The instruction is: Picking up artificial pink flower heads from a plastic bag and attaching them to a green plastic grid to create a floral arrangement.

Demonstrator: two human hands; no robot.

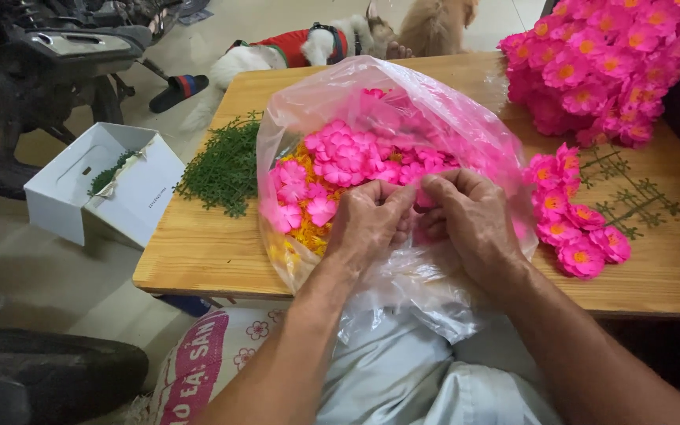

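Both hands (left hand, right hand) pinch pink petals inside the plastic bag.

Bare tabletop is open at the near left corner and between the clear plastic bag and the green sprig pile. Right side is obstructed: flower branch near, pink flower heap far.

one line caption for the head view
Both hands reach into a clear plastic bag of pink flower petals on a wooden table.
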